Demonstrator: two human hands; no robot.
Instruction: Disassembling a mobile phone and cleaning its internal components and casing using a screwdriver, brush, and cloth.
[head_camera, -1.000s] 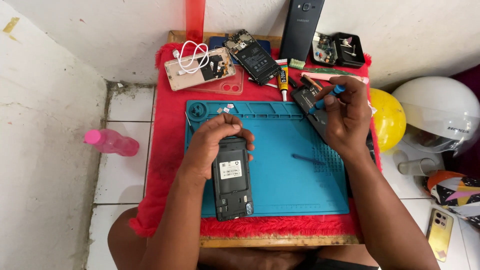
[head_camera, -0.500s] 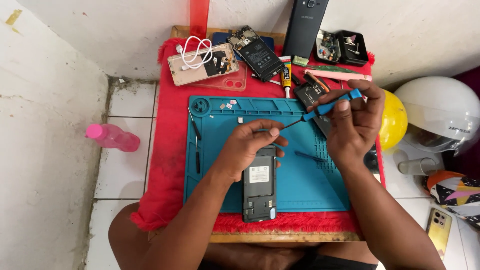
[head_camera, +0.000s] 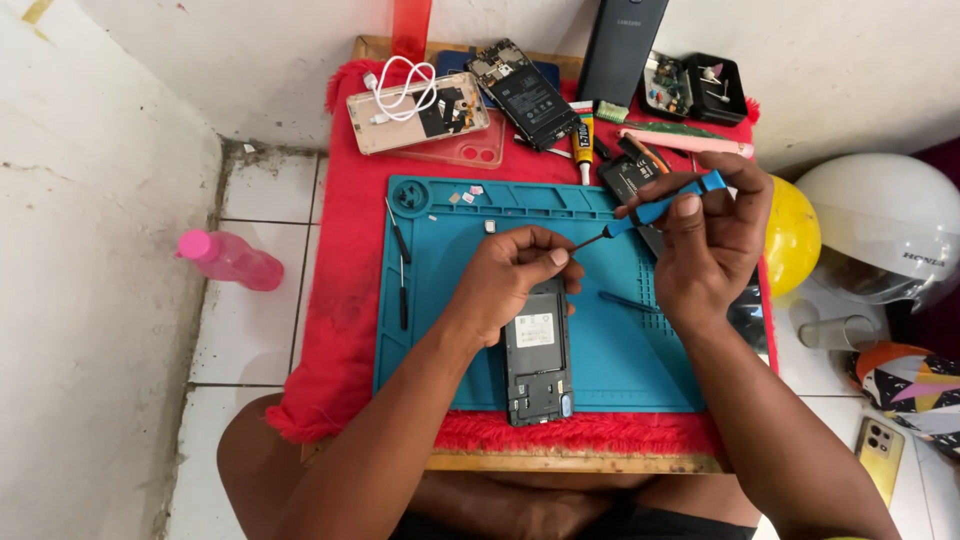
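A person seated at a low table works on an opened phone (head_camera: 538, 352) lying flat on a blue work mat (head_camera: 440, 300), near the mat's near edge and a little right of its middle. The left hand (head_camera: 510, 278) rests on the far end of the phone, fingers curled narrow, thumb and forefinger pinched together at the tip of a screwdriver (head_camera: 655, 210). The right hand (head_camera: 712, 240) is closed around the screwdriver's blue handle, holding it raised above the mat and slanted down toward the left hand. A second thin tool (head_camera: 401, 262) lies on the mat's left side, and a few small loose parts (head_camera: 466, 197) sit along its far edge. The mat lies on a red cloth (head_camera: 345, 300) that covers the table. At the far side of the cloth are a pale phone back (head_camera: 420, 112) with a white cable coiled on it, another stripped phone (head_camera: 525, 92) and a tube of glue (head_camera: 583, 140). A pink bottle (head_camera: 230, 258) lies on the tiled floor to the left; a white helmet (head_camera: 885, 228) sits to the right.
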